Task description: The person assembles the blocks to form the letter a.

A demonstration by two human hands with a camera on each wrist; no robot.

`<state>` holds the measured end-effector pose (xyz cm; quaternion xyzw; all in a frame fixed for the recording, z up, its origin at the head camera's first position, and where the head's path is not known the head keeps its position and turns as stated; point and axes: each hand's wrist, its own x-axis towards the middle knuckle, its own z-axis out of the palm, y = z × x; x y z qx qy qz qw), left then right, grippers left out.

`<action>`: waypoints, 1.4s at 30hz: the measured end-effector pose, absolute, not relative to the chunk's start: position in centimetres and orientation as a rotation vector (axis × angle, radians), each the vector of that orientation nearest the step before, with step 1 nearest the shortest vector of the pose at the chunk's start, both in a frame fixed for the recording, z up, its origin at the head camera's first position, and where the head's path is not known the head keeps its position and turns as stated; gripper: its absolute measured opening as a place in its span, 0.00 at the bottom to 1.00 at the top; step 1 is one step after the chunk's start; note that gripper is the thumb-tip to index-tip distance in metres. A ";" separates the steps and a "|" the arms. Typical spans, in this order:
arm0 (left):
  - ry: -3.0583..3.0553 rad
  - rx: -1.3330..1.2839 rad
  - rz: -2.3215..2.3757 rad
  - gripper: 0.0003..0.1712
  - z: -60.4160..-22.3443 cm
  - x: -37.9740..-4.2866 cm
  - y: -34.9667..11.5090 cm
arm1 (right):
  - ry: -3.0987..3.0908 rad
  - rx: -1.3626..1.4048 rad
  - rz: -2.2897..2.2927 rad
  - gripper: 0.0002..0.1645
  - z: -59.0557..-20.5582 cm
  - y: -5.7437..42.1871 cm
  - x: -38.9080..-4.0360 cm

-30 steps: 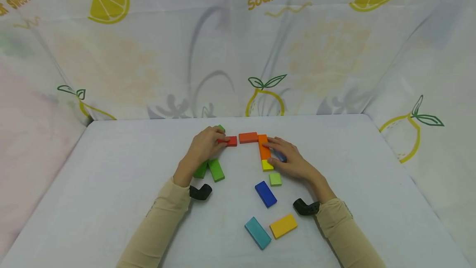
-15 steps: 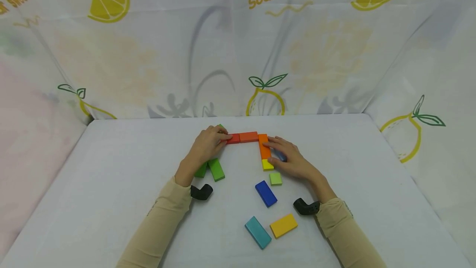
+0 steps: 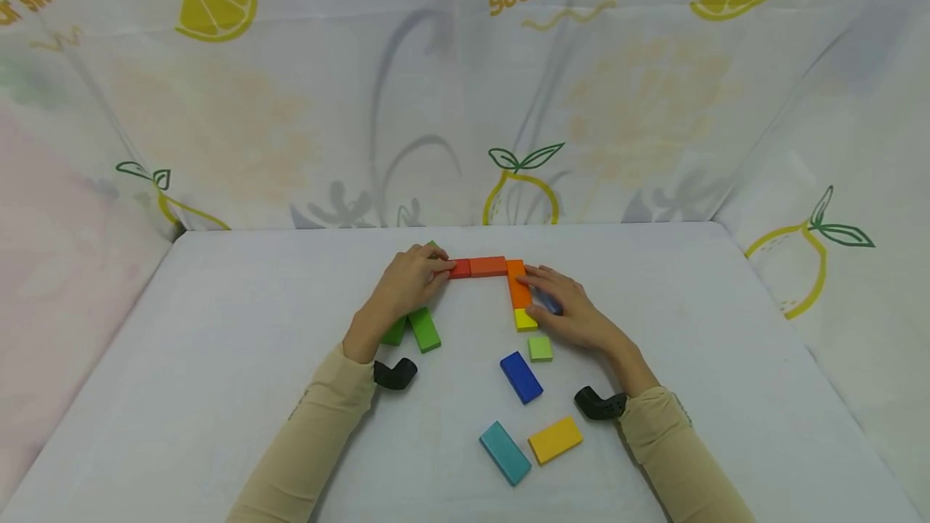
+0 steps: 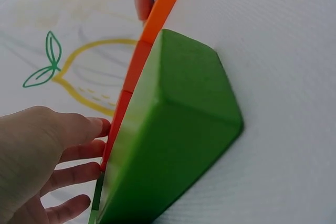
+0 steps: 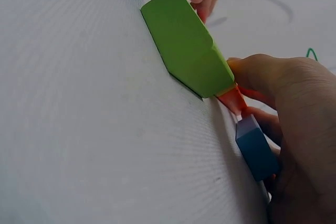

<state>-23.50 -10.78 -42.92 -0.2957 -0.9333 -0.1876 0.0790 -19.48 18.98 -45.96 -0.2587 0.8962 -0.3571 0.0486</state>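
In the head view, my left hand (image 3: 408,281) pinches a red block (image 3: 460,269); part of it is hidden under the fingers. Its right end meets an orange-red block (image 3: 488,266). An orange block (image 3: 519,284) runs down from there, with a yellow block (image 3: 525,320) at its near end. My right hand (image 3: 570,309) lies beside these two, its index finger touching the orange block and its thumb at the yellow one. A greyish-blue block (image 3: 548,302) sits partly under that hand. The left wrist view shows the left thumb and fingers (image 4: 79,129) at the red block.
Green blocks (image 3: 425,330) lie near the left wrist, and another green piece shows behind the left fingers. A light green block (image 3: 540,349), a dark blue block (image 3: 521,378), a teal block (image 3: 505,453) and a yellow-orange block (image 3: 555,440) lie closer on the white table (image 3: 182,394).
The left hand has slid the red block right and slightly away, and the gap to the orange-red block has closed. The right hand stays where it was.
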 end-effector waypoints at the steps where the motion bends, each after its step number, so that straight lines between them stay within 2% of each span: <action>1: -2.797 -0.883 -0.562 0.14 -42.9 -23.5 -10.8 | 2.730 -0.785 -1.089 0.30 -45.9 19.0 -19.5; 42: -2.838 -0.886 -0.563 0.15 -42.6 -23.4 -10.8 | 2.746 -0.765 -1.087 0.29 -45.7 18.6 -19.5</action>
